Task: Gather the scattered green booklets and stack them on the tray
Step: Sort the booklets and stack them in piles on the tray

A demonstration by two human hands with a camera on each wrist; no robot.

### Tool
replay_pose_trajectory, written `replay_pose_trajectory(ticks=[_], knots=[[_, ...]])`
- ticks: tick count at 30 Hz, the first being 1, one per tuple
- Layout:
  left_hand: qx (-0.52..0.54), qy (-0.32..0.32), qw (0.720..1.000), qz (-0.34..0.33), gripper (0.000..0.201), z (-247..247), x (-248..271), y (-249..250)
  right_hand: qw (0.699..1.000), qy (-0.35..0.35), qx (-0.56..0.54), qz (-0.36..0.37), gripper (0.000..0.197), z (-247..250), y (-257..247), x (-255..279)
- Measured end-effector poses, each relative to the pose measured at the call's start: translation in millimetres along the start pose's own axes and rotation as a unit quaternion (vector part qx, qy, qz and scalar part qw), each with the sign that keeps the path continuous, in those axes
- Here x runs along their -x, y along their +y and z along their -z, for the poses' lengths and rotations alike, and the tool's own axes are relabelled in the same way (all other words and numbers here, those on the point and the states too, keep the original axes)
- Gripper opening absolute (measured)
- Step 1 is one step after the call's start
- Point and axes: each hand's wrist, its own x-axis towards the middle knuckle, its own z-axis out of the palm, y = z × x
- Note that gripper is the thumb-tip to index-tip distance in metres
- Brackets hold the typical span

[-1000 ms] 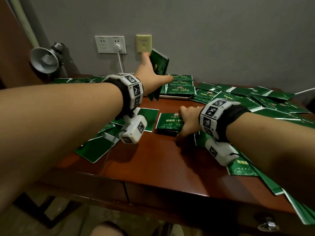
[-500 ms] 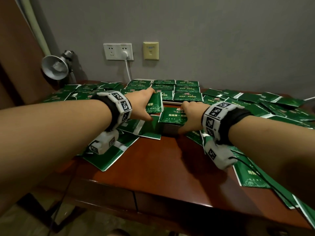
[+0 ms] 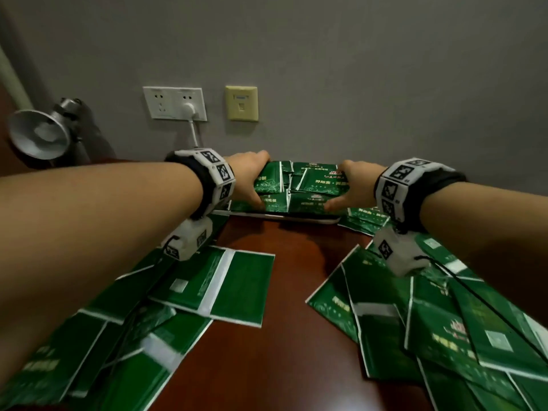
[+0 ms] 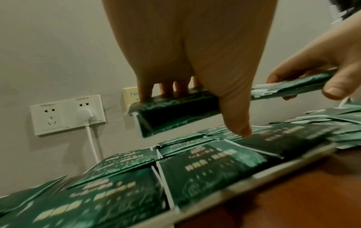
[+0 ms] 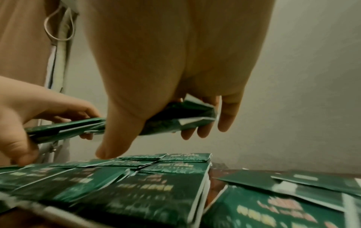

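At the far edge of the table I hold a bundle of green booklets (image 3: 296,183) between both hands, just above the tray (image 3: 299,218). My left hand (image 3: 255,185) grips the bundle's left end, fingers over the top and thumb below. My right hand (image 3: 345,188) grips the right end. In the left wrist view my left hand (image 4: 195,106) curls round the bundle (image 4: 171,106), which hangs clear of the booklets laid on the tray (image 4: 254,175). In the right wrist view my right hand (image 5: 160,123) clasps the bundle (image 5: 175,117) over the stacked booklets (image 5: 136,185).
Loose green booklets lie spread at the near left (image 3: 222,286) and near right (image 3: 415,307), with bare brown table (image 3: 281,336) between. A metal lamp (image 3: 38,134) stands at the back left. A wall socket (image 3: 175,103) has a white plug and cord in it.
Both hands have moved from the middle of the table to the far edge, lifting the booklets together over the tray. The head view has come closer.
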Motion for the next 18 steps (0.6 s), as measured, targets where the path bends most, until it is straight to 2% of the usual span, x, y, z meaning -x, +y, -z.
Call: replay_pose_trajectory(ticks=[4, 10, 12, 14, 18], knots=[[-0.022, -0.028, 0.999, 0.014, 0.085, 4, -59, -18, 1.0, -0.003, -0.001, 0.014, 0.095, 3, 0, -56], [-0.032, -0.074, 0.997, 0.001, 0.085, -3, -121, -26, 0.999, -0.037, 0.004, 0.022, 0.094, -6, 3, -110], [-0.033, -0.088, 0.996, -0.001, 0.09, -10, -133, -25, 0.998, -0.053, 0.004, 0.02, 0.099, -11, 4, -119], [-0.039, -0.107, 0.993, 0.004, 0.099, -16, -138, -24, 0.999, -0.033, 0.033, 0.021, 0.105, -15, 6, -123], [-0.045, -0.134, 0.989, 0.038, 0.112, -16, -131, -28, 0.998, -0.008, 0.049, 0.031, 0.095, -13, 6, -114]])
